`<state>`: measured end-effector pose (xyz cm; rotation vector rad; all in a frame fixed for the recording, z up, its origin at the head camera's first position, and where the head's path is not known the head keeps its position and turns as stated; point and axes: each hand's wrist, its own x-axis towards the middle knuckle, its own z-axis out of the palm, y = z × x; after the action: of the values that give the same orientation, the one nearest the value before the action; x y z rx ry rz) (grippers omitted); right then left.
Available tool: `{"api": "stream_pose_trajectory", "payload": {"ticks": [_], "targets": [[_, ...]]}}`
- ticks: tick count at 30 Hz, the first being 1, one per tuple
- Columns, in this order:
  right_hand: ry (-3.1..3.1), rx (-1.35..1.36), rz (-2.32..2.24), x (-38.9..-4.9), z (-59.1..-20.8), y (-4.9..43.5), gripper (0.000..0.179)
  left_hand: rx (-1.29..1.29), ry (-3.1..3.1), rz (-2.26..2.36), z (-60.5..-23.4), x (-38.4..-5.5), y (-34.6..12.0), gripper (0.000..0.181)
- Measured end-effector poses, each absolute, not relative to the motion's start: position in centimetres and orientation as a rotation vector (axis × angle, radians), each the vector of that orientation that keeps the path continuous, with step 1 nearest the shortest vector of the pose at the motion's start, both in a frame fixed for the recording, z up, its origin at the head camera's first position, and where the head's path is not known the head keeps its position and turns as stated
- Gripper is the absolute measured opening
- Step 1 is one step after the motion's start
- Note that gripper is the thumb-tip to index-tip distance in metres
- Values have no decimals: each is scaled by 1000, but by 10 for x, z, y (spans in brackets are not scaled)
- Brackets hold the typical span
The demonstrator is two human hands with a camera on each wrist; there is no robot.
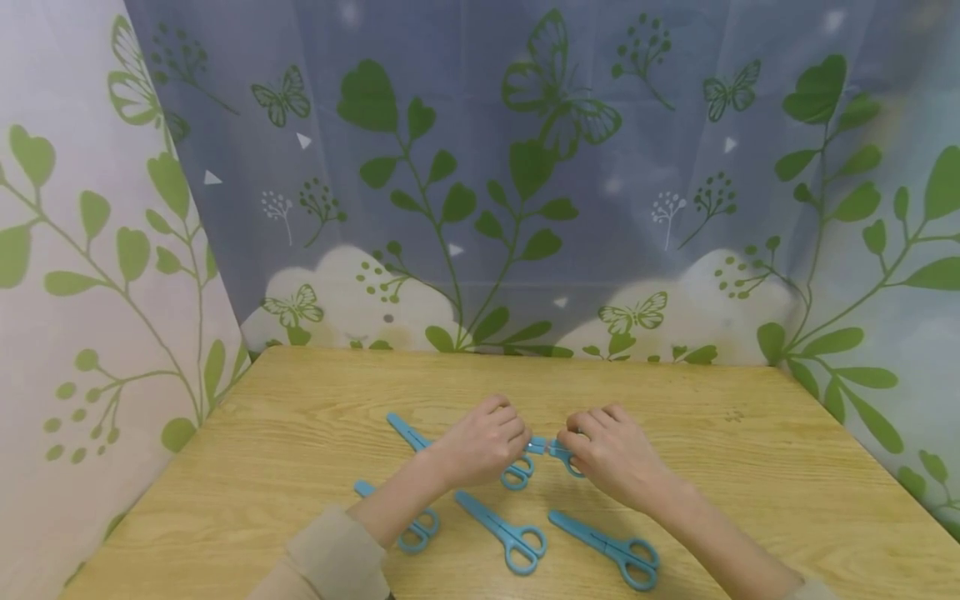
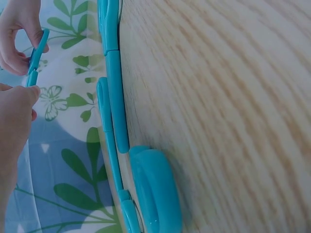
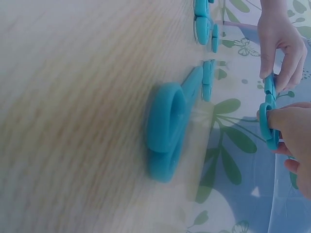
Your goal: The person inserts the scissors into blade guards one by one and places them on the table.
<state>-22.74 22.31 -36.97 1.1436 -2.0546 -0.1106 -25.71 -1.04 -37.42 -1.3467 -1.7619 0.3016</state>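
Above the table, both hands hold one pair of light blue scissors point(image 1: 567, 460) between them. My left hand point(image 1: 483, 442) pinches the blade end, which has a blue cover over it, and the fingers hide most of it. At the other end my right hand point(image 1: 611, 454) grips the handles; the right wrist view shows its thumb at a finger loop point(image 3: 265, 121). Beneath the left forearm lies a second pair of scissors point(image 1: 517, 473), its middle hidden by that hand. A third pair point(image 1: 418, 531) is partly covered by the same arm.
Two more blue scissors lie nearer the front of the wooden table point(image 1: 300, 433): one in the middle point(image 1: 502, 533), one to the right point(image 1: 607, 548). Their blades point away to the left. A curtain printed with leaves and butterflies point(image 1: 480, 208) hangs behind the table and along its sides.
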Motion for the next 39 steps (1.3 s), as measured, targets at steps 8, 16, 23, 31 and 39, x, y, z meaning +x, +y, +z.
{"api": "stream_pose_trajectory", "payload": {"ticks": [8, 16, 23, 31, 39], "targets": [[-2044, 1147, -85, -228, -370, 222, 34, -1352, -1779, 290, -374, -257, -10, 11], [-2048, 1145, -99, -227, -371, 222, 34, -1353, -1782, 301, -373, -256, -10, 10], [-2040, 1143, -93, -228, -372, 222, 34, -1352, -1789, 290, -376, -257, -9, 10], [-2049, 1143, -98, -228, -373, 222, 34, -1355, -1798, 290, -377, -258, -9, 10], [-2044, 1143, -94, -228, -373, 221, 32, -1350, -1794, 297, -378, -259, -9, 10]]}}
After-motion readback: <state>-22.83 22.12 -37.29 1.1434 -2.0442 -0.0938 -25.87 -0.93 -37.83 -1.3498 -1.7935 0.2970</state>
